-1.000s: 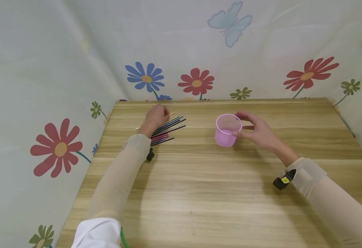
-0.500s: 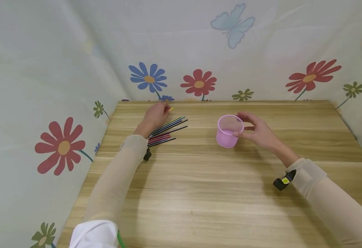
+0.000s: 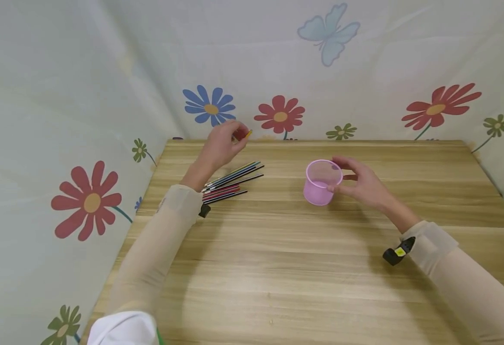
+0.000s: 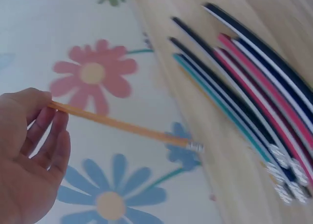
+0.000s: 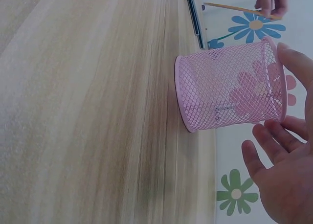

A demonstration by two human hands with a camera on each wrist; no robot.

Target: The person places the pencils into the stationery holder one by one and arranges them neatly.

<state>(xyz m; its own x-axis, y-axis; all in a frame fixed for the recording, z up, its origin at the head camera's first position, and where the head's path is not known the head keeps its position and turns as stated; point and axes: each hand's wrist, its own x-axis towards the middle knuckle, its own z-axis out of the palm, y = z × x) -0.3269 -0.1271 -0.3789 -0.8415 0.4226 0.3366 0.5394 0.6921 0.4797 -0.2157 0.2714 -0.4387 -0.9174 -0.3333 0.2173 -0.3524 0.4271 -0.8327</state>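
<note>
A yellow pencil [image 4: 127,126] is pinched near one end by my left hand [image 3: 221,143], which is raised above the table's back edge. Its far end carries a metal ferrule in the left wrist view. Several dark, red and teal pencils [image 3: 222,192] lie loosely fanned on the table below that hand. To the right, a pink mesh pen holder [image 3: 318,192] stands upright on the table with its mouth up. My right hand [image 3: 360,184] holds it by the rim, thumb on one side and fingers on the other.
The wood-grain table [image 3: 278,268] runs back to a pale curtain [image 3: 252,48] printed with flowers and a butterfly. More of the curtain [image 3: 32,120] closes off the left side. Each wrist wears a small black camera [image 3: 398,251].
My left hand has lifted the yellow pencil up off the table, away from the other pencils. The right hand and the pen holder have stayed in place.
</note>
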